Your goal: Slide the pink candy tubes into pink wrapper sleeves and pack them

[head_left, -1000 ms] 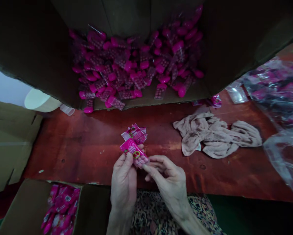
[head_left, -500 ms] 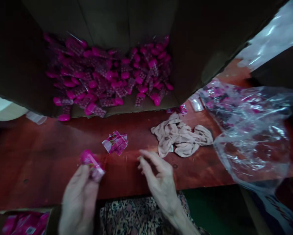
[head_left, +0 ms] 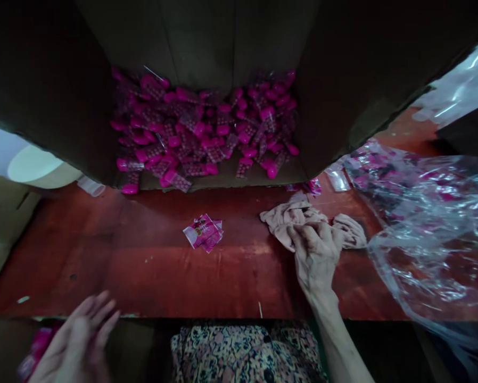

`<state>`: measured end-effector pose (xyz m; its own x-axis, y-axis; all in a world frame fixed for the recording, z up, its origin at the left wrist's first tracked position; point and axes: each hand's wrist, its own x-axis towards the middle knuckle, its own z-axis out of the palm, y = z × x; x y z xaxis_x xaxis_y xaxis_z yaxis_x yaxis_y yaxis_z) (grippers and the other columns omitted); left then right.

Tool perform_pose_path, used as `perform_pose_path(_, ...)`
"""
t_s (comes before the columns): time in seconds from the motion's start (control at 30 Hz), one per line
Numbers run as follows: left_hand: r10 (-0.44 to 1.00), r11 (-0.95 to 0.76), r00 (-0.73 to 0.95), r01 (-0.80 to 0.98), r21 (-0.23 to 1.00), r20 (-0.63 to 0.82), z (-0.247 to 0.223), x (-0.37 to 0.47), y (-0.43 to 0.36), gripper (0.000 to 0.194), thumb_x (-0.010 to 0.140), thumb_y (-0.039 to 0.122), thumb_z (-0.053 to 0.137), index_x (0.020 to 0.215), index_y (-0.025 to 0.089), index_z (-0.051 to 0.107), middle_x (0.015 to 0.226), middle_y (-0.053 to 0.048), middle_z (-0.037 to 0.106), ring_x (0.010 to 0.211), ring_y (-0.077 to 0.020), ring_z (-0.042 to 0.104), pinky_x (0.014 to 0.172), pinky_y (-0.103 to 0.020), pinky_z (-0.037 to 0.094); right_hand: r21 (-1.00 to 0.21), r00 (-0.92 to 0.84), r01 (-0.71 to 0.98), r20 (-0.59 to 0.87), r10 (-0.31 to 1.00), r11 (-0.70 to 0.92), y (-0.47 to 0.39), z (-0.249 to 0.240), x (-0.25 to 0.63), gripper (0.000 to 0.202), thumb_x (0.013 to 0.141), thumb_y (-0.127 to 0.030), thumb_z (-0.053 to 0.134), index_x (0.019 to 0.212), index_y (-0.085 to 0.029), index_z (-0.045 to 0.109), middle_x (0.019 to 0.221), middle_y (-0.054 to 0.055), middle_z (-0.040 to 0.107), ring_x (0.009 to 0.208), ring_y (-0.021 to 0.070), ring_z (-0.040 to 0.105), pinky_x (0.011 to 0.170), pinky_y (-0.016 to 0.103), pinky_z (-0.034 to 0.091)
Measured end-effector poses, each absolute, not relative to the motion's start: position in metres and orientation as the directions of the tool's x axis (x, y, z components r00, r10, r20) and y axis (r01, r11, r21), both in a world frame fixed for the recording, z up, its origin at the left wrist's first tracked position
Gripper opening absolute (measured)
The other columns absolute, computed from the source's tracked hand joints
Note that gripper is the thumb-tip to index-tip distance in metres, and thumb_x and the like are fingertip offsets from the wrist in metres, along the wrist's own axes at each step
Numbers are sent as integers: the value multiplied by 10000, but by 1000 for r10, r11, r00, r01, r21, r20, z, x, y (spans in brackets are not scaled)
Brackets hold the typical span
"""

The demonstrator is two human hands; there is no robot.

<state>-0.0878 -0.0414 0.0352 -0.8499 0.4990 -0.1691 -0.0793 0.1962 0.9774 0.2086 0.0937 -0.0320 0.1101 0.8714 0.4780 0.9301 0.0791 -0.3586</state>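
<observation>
My right hand (head_left: 319,255) is closed on a crumpled beige cloth (head_left: 281,221) lying on the red tabletop (head_left: 159,282). Its fingertips are partly sunk in the folds. At the lower left, below the table's front edge, my left hand (head_left: 77,338) is open with its fingers apart and nothing visible in it. Pink packets (head_left: 39,346) show dimly just beside that hand. Between the hands, farther back, lie a few small pink printed cards (head_left: 205,232), overlapping in a little stack.
A large cardboard box (head_left: 199,48) opens toward me, holding many pink-capped clear pieces (head_left: 207,138). On the right spreads a clear plastic bag (head_left: 430,250) with pink contents. A white round container (head_left: 37,165) and a small clear cup (head_left: 91,186) stand at left.
My left hand has moved down and left, and the pink-capped piece it held is gone from it. My right hand has moved right and taken hold of the cloth.
</observation>
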Motion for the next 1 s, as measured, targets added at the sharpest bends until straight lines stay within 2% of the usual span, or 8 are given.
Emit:
perform_pose_path(0.07, 495, 175, -864, -7, 985, -94, 41, -54, -8, 218, 698, 270, 693, 914, 243, 689, 909, 28, 680, 726, -99, 590, 693, -199, 467, -365, 119, 928, 481, 869, 75, 97, -32, 211, 279, 884, -334, 455, 687, -197, 598, 735, 65, 542, 764, 238, 427, 719, 383, 363)
perform_pose_path(0.23, 903, 80, -423, 323, 943, 68, 41, 13, 68, 135, 729, 228, 644, 846, 217, 710, 859, -34, 668, 792, -182, 588, 754, -305, 453, -390, 148, 919, 481, 864, 59, 105, -37, 214, 296, 875, -349, 443, 636, -207, 546, 700, 53, 526, 680, 222, 405, 660, 366, 324)
perform_pose_path(0.33, 980, -18, -175, 387, 922, 92, 24, 48, 95, 181, 765, 199, 583, 905, 207, 698, 854, -72, 662, 813, -230, 587, 760, -360, 449, -408, 169, 911, 487, 857, 52, 108, -39, 214, 290, 878, -324, 418, 640, -208, 535, 710, 65, 540, 673, 226, 401, 641, 362, 309)
perform_pose_path(0.47, 978, -183, 170, 411, 893, 123, -5, 99, 110, 375, 782, 93, 454, 1097, 198, 628, 1140, -134, 611, 996, -271, 562, 845, -361, 422, -445, 142, 890, 482, 865, 102, 105, -39, 220, 330, 901, -335, 382, 625, -209, 514, 678, 49, 539, 660, 216, 435, 646, 350, 337)
perform_pose_path(0.7, 972, -206, 199, 445, 871, 128, -9, 98, 117, 301, 822, 145, 413, 948, 230, 672, 993, -78, 675, 897, -228, 601, 772, -300, 447, -431, 119, 895, 484, 867, 118, 99, -44, 223, 291, 905, -320, 379, 874, -179, 632, 862, 105, 604, 804, 263, 485, 740, 409, 366)
perform_pose_path(0.8, 990, -140, 89, 546, 826, 109, 4, 51, 113, 278, 793, 134, 438, 907, 211, 680, 941, -101, 660, 913, -264, 579, 844, -378, 409, -431, 122, 895, 478, 870, 112, 99, -46, 221, 273, 896, -316, 403, 923, -187, 642, 896, 103, 607, 859, 277, 487, 772, 422, 363)
perform_pose_path(0.87, 991, -23, -83, 662, 749, 104, 8, 14, 110, 269, 773, 179, 488, 986, 160, 651, 998, -155, 609, 968, -322, 526, 895, -474, 341, -441, 131, 891, 479, 868, 108, 98, -46, 220, 262, 893, -322, 417, 930, -200, 646, 879, 89, 604, 860, 271, 488, 776, 414, 367)
perform_pose_path(1.0, 963, 206, -264, 850, 485, 52, 7, -38, 108, 161, 698, 228, 581, 829, 165, 649, 900, -124, 579, 873, -307, 522, 807, -438, 374, -456, 164, 884, 507, 846, 102, 98, -47, 220, 245, 888, -325, 443, 926, -210, 657, 872, 78, 605, 871, 265, 486, 782, 400, 369)
